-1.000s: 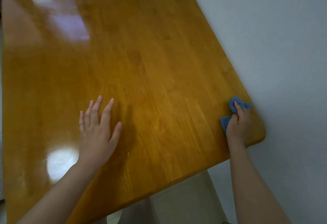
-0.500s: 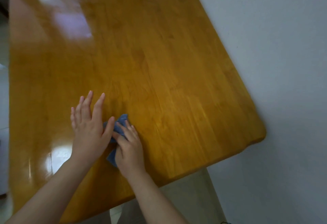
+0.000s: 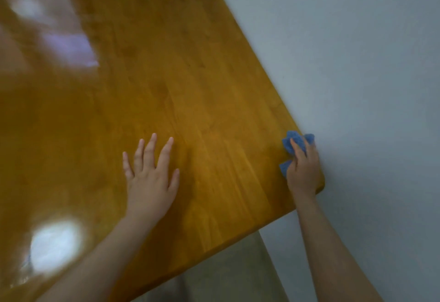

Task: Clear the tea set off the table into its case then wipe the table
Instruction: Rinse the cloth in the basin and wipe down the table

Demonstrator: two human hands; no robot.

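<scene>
The wooden bench point(image 3: 190, 87) fills most of the view, its glossy top catching pale glare patches at the far left and at the near left. No tea set or case shows anywhere in view.

The left hand point(image 3: 150, 180) lies palm down on the bench near the middle of the near side, its fingers point(image 3: 152, 151) straight and spread slightly apart, holding nothing. The forearm runs back toward the lower left corner.

The right hand point(image 3: 302, 170) is at the bench's near right corner, right at the edge where the wood meets the pale wall point(image 3: 357, 63). It presses a small blue cloth point(image 3: 294, 141) against the top. The cloth is bunched, with one lobe sticking out beyond the fingertips and another showing at the thumb side of the hand. The fingers of this hand are curled down over the cloth and clamped on it; the frame is a little blurred, so whether the thumb is tucked under the cloth is hard to say.

The two hands are well apart, with bare wood between them. Below the near edge a strip of beige fabric point(image 3: 226, 273) shows.
</scene>
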